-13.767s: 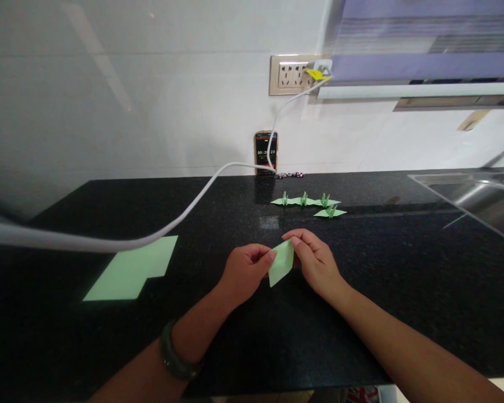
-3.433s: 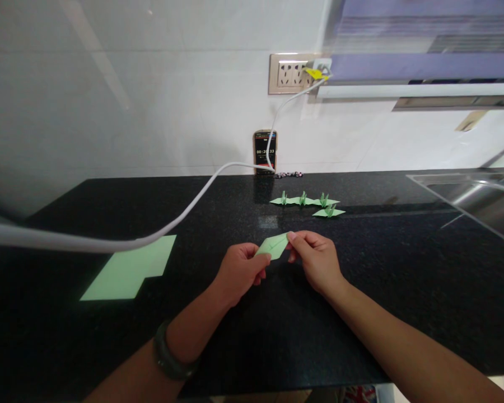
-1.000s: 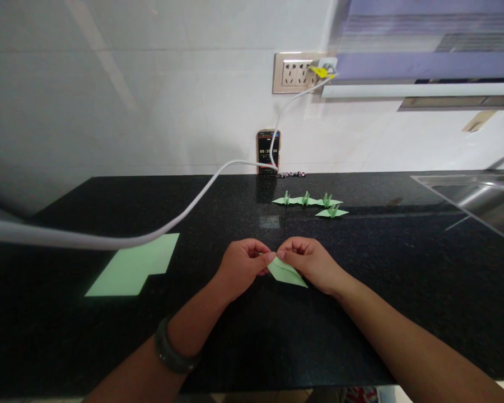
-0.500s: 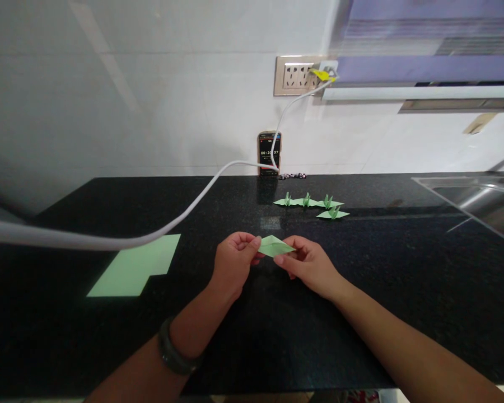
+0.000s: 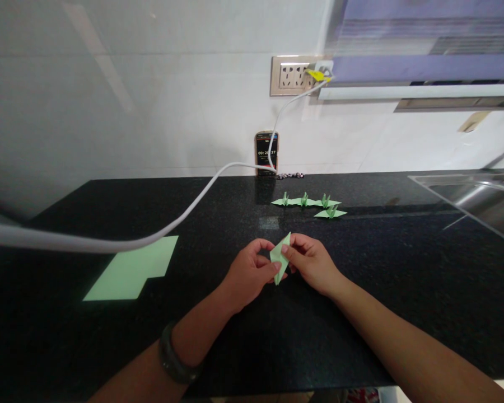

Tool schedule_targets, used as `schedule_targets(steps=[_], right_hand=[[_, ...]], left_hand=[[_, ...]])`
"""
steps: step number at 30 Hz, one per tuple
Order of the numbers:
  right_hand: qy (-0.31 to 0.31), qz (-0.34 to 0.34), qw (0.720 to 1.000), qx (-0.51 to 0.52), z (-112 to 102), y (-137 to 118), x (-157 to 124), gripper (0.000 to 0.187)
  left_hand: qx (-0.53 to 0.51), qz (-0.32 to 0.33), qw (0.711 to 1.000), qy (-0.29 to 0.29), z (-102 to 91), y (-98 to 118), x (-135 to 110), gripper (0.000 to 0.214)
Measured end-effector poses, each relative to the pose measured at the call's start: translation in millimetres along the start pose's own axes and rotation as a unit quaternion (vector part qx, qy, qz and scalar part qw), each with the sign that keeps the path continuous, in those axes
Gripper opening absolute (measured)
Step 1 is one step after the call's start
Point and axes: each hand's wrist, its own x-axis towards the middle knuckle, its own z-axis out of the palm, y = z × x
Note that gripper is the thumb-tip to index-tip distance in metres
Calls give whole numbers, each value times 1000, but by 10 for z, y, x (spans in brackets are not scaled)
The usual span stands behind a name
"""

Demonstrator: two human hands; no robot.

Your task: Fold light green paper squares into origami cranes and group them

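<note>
A small folded piece of light green paper (image 5: 280,256) stands nearly upright between my two hands, just above the black countertop (image 5: 361,313). My left hand (image 5: 251,275) pinches its lower left edge with curled fingers. My right hand (image 5: 313,263) pinches its right side between thumb and fingers. A dark band circles my left wrist.
Several finished green paper cranes (image 5: 307,202) stand in a row farther back. Flat green paper sheets (image 5: 132,270) lie at the left. A phone (image 5: 266,153) leans on the wall under a wall socket (image 5: 292,75), and a white cable (image 5: 172,221) crosses the counter. A sink (image 5: 474,193) is at right.
The folded paper has been turned from lying flat and pointing sideways to standing nearly upright. Both hands have shifted a little nearer to each other around it.
</note>
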Motion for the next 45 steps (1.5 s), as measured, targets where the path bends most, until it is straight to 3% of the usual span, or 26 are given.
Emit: schedule_targets(steps=[11,26,45], right_hand=[[24,-35,999,-30,3,6,9,7],[54,-31,998,6,0,-15,10,12],[79,-46,994,-60,-27,38,6,19]], left_hand=[[84,20,996,15,-3,-23,-1,22],[87,-2,996,21,13,4,-5,21],[103,-18,994,21,15,10,-7,21]])
